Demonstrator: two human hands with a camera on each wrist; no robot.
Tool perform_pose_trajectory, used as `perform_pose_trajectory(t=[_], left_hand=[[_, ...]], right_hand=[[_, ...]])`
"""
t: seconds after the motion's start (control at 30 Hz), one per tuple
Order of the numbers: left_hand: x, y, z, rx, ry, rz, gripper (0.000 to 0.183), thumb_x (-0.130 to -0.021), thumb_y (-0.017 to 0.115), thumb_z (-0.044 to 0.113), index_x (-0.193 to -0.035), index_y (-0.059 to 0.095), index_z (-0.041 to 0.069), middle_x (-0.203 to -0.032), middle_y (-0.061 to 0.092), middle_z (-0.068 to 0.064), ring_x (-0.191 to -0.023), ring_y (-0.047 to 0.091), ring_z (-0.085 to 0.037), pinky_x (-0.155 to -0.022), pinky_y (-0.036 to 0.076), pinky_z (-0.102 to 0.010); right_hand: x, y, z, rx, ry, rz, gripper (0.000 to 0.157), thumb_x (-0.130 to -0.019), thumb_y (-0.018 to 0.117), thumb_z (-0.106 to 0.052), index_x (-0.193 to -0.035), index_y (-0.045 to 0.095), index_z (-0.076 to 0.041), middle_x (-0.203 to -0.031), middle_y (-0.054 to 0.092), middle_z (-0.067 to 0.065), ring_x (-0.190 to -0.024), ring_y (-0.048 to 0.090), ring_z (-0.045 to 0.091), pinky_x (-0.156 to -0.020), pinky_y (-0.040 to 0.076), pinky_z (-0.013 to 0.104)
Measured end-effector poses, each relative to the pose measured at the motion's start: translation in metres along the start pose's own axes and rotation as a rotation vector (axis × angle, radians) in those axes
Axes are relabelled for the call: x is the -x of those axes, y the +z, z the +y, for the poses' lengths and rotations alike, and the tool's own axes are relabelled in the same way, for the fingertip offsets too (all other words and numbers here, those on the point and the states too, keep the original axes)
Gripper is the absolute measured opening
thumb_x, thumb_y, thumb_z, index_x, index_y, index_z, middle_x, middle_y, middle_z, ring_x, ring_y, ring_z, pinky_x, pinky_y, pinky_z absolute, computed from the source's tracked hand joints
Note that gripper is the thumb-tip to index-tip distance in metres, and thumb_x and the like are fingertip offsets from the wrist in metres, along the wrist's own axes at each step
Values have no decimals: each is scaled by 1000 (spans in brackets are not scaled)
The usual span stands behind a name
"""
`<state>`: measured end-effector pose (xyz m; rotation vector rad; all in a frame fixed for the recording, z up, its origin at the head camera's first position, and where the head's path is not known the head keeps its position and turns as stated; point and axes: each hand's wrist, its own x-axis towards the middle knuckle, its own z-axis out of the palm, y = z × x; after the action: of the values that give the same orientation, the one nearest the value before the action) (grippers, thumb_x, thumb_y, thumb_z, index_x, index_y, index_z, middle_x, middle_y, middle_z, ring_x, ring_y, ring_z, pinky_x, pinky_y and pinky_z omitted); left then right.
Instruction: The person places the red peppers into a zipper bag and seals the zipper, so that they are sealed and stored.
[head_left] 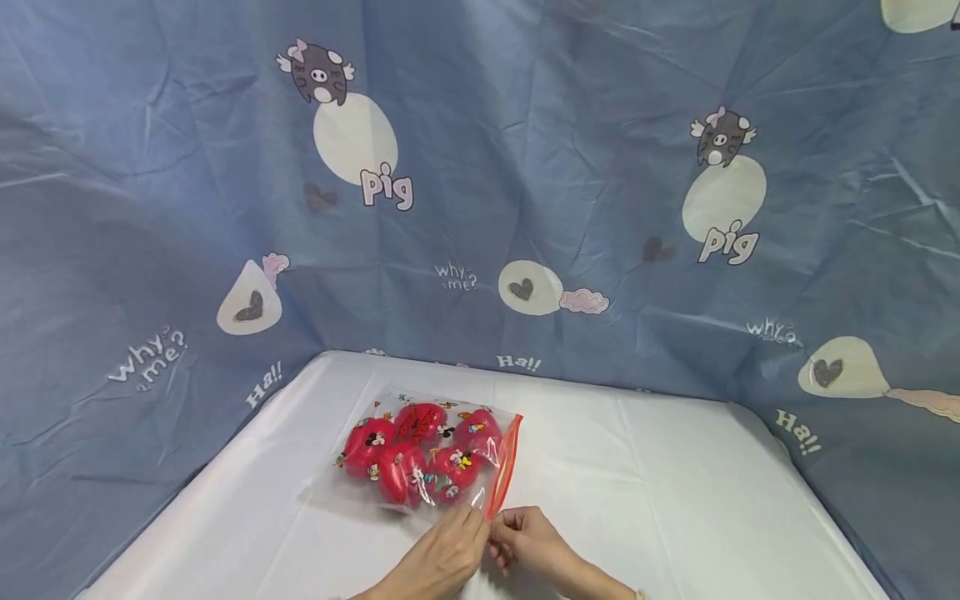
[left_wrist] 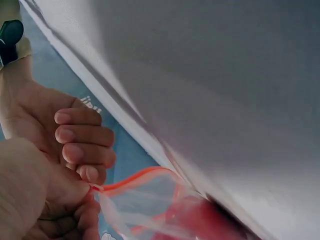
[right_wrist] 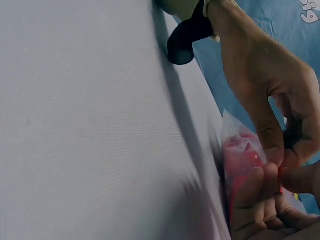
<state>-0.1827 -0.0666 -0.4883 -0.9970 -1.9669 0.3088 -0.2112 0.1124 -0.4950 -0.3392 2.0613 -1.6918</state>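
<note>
A clear zip bag printed with cartoon figures lies on the white table, its red zip edge on the right. Inside are several shiny red rounded things. At the near end of the zip, my left hand pinches the bag's corner between thumb and fingers. My right hand meets it there, thumb and index finger pinching the same corner, its other fingers curled. In the left wrist view the two red strips stand apart along the mouth and come together at the fingertips.
The white-covered table stretches out to the right of the bag and behind it. A blue printed curtain hangs around the table's back and sides. Black wrist devices show on the forearms in the wrist views.
</note>
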Motion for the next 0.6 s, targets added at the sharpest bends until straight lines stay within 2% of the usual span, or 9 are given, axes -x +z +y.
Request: perform_pose_trajectory(t=[0.13,0.23,0.4,0.43,0.5,0.6], left_hand=[[-2,1,-1,-5,12,-25,48,-93,9,4,-81,54,14,-76,48,4,-75,44,-11,-68,36,-23],[-3,1,-1,34,26,-22,49,-94,9,8,-81,55,17,-77,51,6,-77,46,-10,-70,36,-23],[-5,2,3,100,59,88,25,-90,35,10,-76,55,18,-74,52,6,-73,46,-9,-65,34,-21],[-6,3,4,95,61,111,26,-91,35,10,-73,53,18,-72,50,7,-71,45,-9,-62,32,-21],[-7,2,6,104,78,152,21,-89,44,19,-70,52,19,-69,48,7,-68,43,-8,-59,29,-19],[-6,-1,10,161,95,128,31,-96,43,33,-69,52,21,-68,46,9,-68,41,-6,-58,24,-17]], right_hand=[[-4,1,-1,8,-25,17,20,-93,55,-13,-79,62,-1,-61,58,-2,-51,53,7,-49,46,20],[-12,-3,-2,23,-31,68,20,-94,55,-13,-81,63,0,-61,58,-3,-52,54,7,-49,46,19],[-36,-23,0,33,-18,217,26,-96,56,-21,-85,64,2,-65,59,-3,-56,55,7,-52,48,22],[-40,-28,-1,27,-24,245,28,-96,56,-20,-86,64,4,-65,59,-2,-56,55,8,-53,48,23],[-50,-39,1,16,-32,311,30,-97,56,-22,-88,64,6,-66,60,-1,-57,55,8,-53,48,24],[-63,-56,5,19,-46,402,30,-97,56,-21,-91,64,7,-66,60,0,-57,56,8,-53,49,23]])
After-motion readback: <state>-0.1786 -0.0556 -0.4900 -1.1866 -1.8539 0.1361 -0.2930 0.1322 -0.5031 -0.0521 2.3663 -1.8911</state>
